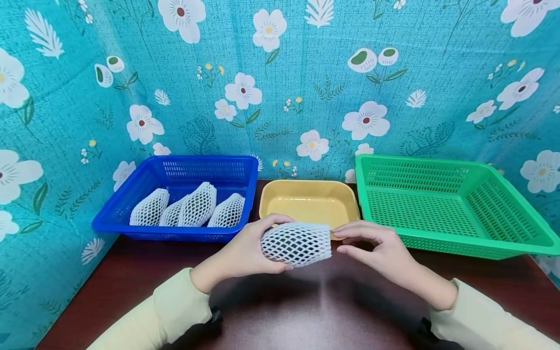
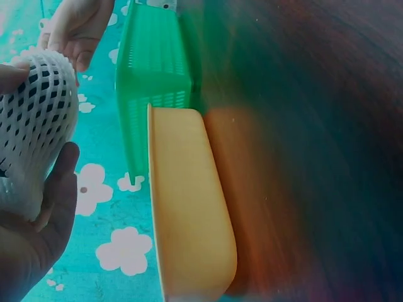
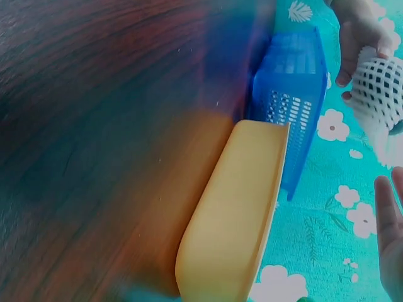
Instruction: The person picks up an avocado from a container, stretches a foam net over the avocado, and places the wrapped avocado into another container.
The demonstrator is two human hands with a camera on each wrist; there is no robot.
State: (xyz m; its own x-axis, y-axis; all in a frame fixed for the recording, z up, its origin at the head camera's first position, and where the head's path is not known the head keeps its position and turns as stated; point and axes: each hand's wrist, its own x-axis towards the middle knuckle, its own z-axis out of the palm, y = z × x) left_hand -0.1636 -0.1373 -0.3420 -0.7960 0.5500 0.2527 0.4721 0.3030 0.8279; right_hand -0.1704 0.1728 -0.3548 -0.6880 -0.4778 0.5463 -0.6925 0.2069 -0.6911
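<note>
A white foam fruit net (image 1: 297, 244) with something dark inside is gripped by my left hand (image 1: 253, 245), thumb below and fingers behind it. It lies sideways over the front of the yellow tray (image 1: 309, 187), its frilled end toward the right. Through the mesh the contents look dark, and their kind is hidden. Just off that frilled end, my right hand (image 1: 385, 248) has its thumb and fingers spread apart, fingertips close to the net. In the right wrist view, the right hand's fingers (image 3: 387, 217) are straight and hold nothing.
A blue basket (image 1: 175, 233) on the left holds several net-wrapped pieces (image 1: 198, 204). On the right stands a green basket (image 1: 442, 192). Dark reddish table (image 1: 306, 311) lies in front, and a flowered turquoise cloth (image 1: 280, 121) hangs behind the containers.
</note>
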